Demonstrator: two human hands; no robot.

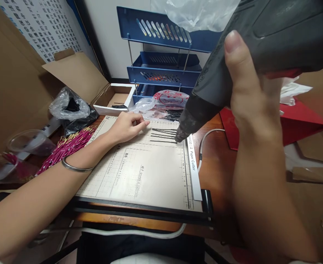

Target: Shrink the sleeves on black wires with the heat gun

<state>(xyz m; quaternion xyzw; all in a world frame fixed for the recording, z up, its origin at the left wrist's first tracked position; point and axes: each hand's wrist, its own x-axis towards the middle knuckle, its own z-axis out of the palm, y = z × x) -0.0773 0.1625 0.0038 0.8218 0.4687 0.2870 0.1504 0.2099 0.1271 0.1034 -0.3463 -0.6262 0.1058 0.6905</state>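
My right hand (249,84) grips a large grey and black glue gun (219,84) with a red trigger. Its nozzle points down to the left, over the right ends of several thin black sticks (163,135). They lie side by side on the printed cream board of a paper cutter (156,176); whether the nozzle touches them I cannot tell. My left hand (128,126) rests on the board just left of the sticks. Its fingers are loosely curled, the thumb stretched toward the sticks, and nothing shows in them.
A bundle of magenta sticks with gold tips (70,146) lies left of the board. Behind are a plastic bag with more black sticks (172,114), an open cardboard box (120,97) and a blue tiered tray (156,73). A white cable (205,139) and red bag (301,121) are rightward.
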